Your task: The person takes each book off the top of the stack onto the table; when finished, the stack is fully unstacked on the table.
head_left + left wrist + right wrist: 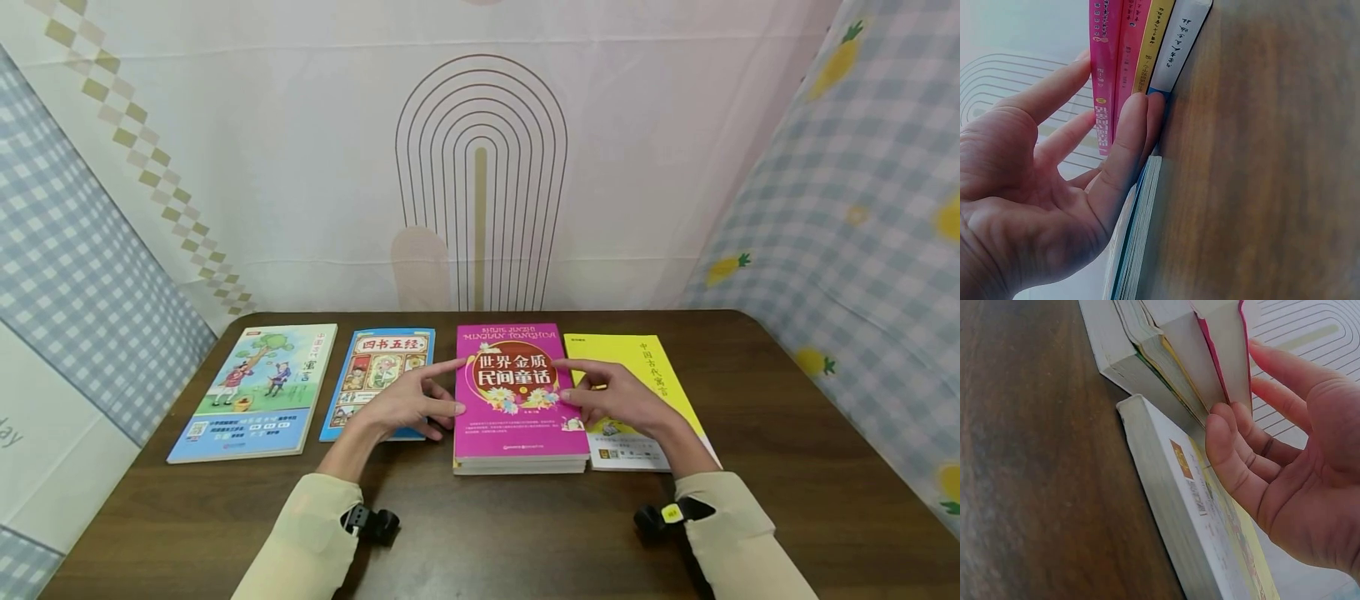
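Note:
A stack of several books stands at the middle of the table, topped by a pink book (pixel 517 437) with a red emblem and flowers. My left hand (pixel 405 404) touches the stack's left side with loosely extended fingers. In the left wrist view its fingers lie near a pink spine, a yellow spine (pixel 1155 28) and a white spine (pixel 1180 47) at the bottom. From the right, my right hand (pixel 618 396) sets its fingers against the stack's page edges (pixel 1229 356). Below the right forearm lies a yellow book (pixel 652 375); beside the left hand lies a blue book (pixel 360 367).
At the far left of the brown wooden table (pixel 480 533) lies a book with a tree on its cover (pixel 255 392). A white patterned cloth (pixel 315 167) hangs behind the table, and checked cloth (pixel 885 275) hangs at the right. Both wrists wear black straps with cameras.

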{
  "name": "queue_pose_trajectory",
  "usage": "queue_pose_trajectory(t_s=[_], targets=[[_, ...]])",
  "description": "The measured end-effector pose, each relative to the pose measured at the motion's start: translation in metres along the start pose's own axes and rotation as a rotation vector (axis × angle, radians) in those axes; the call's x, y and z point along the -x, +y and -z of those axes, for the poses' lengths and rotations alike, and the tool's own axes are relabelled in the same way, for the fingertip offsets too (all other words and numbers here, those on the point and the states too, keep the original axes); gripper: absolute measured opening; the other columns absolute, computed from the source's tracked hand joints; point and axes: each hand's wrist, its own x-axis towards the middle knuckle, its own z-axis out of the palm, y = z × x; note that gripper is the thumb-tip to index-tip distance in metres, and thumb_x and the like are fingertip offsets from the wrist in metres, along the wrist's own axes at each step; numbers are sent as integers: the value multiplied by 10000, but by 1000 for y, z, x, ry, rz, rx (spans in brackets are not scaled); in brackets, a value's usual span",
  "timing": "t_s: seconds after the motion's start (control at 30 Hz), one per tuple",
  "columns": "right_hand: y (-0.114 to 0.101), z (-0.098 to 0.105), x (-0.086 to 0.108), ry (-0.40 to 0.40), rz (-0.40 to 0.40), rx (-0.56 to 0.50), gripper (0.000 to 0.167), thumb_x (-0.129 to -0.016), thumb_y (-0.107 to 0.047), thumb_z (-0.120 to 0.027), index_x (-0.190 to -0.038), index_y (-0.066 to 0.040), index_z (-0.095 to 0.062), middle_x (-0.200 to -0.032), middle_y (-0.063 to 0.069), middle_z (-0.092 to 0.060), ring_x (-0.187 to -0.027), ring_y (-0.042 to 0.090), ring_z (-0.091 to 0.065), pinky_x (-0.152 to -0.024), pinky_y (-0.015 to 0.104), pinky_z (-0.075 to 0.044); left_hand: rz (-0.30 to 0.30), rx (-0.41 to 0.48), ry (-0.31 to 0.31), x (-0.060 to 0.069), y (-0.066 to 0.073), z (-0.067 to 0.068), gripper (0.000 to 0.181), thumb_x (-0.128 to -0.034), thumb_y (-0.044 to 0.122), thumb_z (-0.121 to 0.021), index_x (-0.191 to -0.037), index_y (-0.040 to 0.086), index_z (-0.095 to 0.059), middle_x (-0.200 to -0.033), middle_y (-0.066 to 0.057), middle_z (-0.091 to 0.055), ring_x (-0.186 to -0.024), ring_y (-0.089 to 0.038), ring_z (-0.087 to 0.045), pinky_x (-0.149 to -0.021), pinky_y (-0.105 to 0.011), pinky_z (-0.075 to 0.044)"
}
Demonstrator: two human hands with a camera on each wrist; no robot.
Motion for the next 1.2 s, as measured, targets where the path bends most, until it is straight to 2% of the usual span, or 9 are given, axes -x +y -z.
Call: queue_pose_trajectory(t_s=[0.33,0.6,0.9,1.2], targets=[[-1,-8,-3,26,-4,6,677,-929,-407,-802,-1548,-269,-566,-1108,174,-591,-942,302,-628,-741,370,-636,0,1,0,1,0,1,786,-968,186,-788,-1648,242,-399,-1127,-192,-622,-834,-238,-731,-684,-410,-666],[-1,-9,-5,52,-45,23,688,-899,-420,-831,-1530,-289,-587,-1082,160,-559,-971,294,-578,-710,338,-622,4,4,6,1,0,-1,787,-963,177,-793,-1645,252,-407,-1138,-198,-615,-839,-245,-729,-687,-417,-666],[-1,-4,-3,35,-78,15,717,-900,-426,-832,-1549,-283,-564,-1118,162,-570,-984,279,-594,-699,347,-635,9,5,16,1,1,-3,786,-951,172,-807,-1630,297,-433,-1113,-178,-614,-824,-237,-717,-686,-413,-665],[1,0,0,26,-65,16,739,-913,-362,-825,-1578,-246,-525,-1219,183,-595,-1010,285,-621,-696,359,-647,-9,-28,13,1,0,-2,848,-947,196,-814,-1664,261,-365,-1106,-184,-605,-830,-253,-727,-690,-417,-665]])
